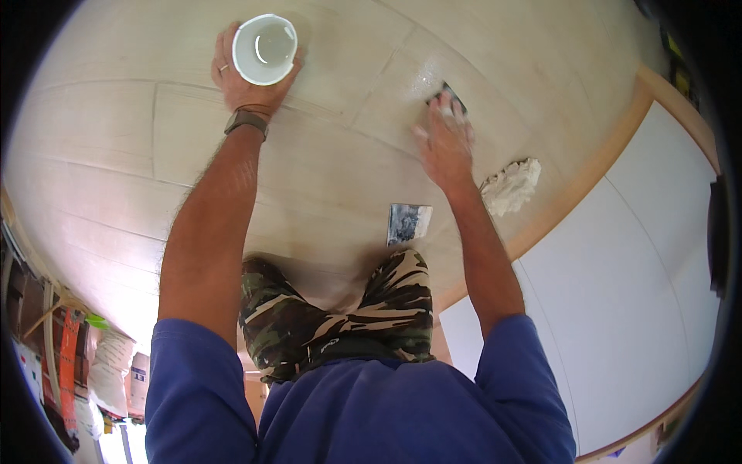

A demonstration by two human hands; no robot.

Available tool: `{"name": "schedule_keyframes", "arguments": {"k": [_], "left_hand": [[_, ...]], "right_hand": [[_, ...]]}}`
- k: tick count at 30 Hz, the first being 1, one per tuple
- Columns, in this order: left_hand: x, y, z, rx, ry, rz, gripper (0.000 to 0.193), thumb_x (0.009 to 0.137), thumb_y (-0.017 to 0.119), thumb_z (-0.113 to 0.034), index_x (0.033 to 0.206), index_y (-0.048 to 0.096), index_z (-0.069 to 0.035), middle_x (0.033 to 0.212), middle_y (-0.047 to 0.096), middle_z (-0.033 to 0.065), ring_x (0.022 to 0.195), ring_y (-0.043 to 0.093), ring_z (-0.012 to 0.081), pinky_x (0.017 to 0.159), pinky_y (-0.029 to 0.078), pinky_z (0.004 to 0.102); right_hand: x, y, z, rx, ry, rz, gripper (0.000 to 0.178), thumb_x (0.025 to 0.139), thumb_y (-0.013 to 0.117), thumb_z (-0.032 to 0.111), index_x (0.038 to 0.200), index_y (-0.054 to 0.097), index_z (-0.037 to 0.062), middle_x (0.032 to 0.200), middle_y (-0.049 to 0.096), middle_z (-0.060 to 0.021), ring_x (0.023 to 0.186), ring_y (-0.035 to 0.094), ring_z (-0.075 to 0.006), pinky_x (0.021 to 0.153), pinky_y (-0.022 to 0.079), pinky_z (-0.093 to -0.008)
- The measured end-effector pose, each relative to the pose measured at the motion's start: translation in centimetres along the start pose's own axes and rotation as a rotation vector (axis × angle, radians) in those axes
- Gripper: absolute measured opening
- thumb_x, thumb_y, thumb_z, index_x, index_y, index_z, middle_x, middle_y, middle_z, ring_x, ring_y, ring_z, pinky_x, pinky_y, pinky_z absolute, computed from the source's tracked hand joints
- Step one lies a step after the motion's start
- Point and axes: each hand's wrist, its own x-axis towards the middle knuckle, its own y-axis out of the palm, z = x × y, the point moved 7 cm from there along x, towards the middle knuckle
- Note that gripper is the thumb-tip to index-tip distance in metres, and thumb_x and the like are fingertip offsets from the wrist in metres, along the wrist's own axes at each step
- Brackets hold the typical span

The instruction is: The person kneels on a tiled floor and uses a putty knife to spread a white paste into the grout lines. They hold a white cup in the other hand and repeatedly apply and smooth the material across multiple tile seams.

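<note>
So I'm standing here watching someone in a blue T-shirt and camo trousers work on a big pale surface with thin seams running across it. The left hand has its fingers wrapped around a white tub with some clear liquid in it. There's a ring on one of those fingers and a watch on the wrist just behind them.

Off to the right of that, well apart, the right hand is holding a small dark pad against the surface, fingers laid over it so just part of it sticks out past them. Those fingers look wet and smeared with something whitish, and there's a shiny wet patch just beyond them.

Closer to the body from the right fingers, a bit to their left, a flat grey sheet with a pale end lies near the knees. A crumpled off-white rag sits to the right of the same fingers, next to the forearm. Farther right of them there's a wooden edge, then some large white panels. Way off to the left of both hands, on the body side, I can see an orange thing beside a pale sack.
</note>
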Motion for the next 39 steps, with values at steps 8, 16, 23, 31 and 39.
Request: {"name": "schedule_keyframes", "arguments": {"k": [8, 16, 23, 31, 39], "left_hand": [[0.2, -0.4, 0.2, 0.034, -0.008, 0.015, 0.058, 0.067, 0.069, -0.044, 0.115, 0.051, -0.017, 0.123, 0.041, 0.0005, 0.123, 0.031, 0.0207, 0.098, 0.028, 0.0440], [-0.4, 0.1, 0.4, 0.055, 0.002, 0.024, 0.060, 0.067, 0.068, -0.048, 0.116, 0.051, -0.016, 0.123, 0.041, 0.0009, 0.124, 0.030, 0.0225, 0.099, 0.028, 0.0439], [0.3, -0.1, 0.1, 0.007, 0.011, -0.011, 0.059, 0.066, 0.068, -0.047, 0.114, 0.052, -0.017, 0.126, 0.037, 0.0006, 0.125, 0.029, 0.0233, 0.099, 0.028, 0.0437], [-0.4, -0.1, 0.1, 0.058, -0.024, 0.056, 0.066, 0.064, 0.070, -0.049, 0.118, 0.049, -0.018, 0.128, 0.036, 0.0021, 0.126, 0.027, 0.0242, 0.099, 0.027, 0.0446], [-0.3, 0.5, 1.3, 0.143, 0.012, 0.057, 0.072, 0.064, 0.069, -0.050, 0.123, 0.045, -0.017, 0.133, 0.033, 0.0026, 0.128, 0.024, 0.0240, 0.102, 0.024, 0.0454]], "right_hand": [[0.1, 0.0, 0.8, -0.054, -0.095, 0.004, 0.060, 0.085, 0.050, 0.035, 0.135, 0.034, 0.0054, 0.144, 0.028, -0.0127, 0.131, 0.029, -0.0301, 0.104, 0.022, -0.0526], [2.2, -1.1, 4.2, 0.025, -0.159, 0.012, 0.056, 0.084, 0.052, 0.033, 0.132, 0.039, 0.0066, 0.143, 0.031, -0.0110, 0.130, 0.029, -0.0297, 0.101, 0.025, -0.0496], [2.2, -2.0, 3.8, 0.102, -0.093, -0.009, 0.052, 0.083, 0.054, 0.029, 0.127, 0.044, 0.0052, 0.136, 0.040, -0.0107, 0.127, 0.034, -0.0303, 0.099, 0.028, -0.0477], [0.1, -0.2, 3.1, 0.072, -0.133, -0.143, 0.050, 0.084, 0.053, 0.028, 0.125, 0.045, 0.0021, 0.136, 0.038, -0.0146, 0.127, 0.033, -0.0307, 0.101, 0.026, -0.0494], [2.4, 0.2, 4.5, 0.053, -0.038, -0.078, 0.059, 0.086, 0.049, 0.036, 0.133, 0.037, 0.0030, 0.144, 0.026, -0.0142, 0.131, 0.027, -0.0298, 0.104, 0.020, -0.0528]]}}
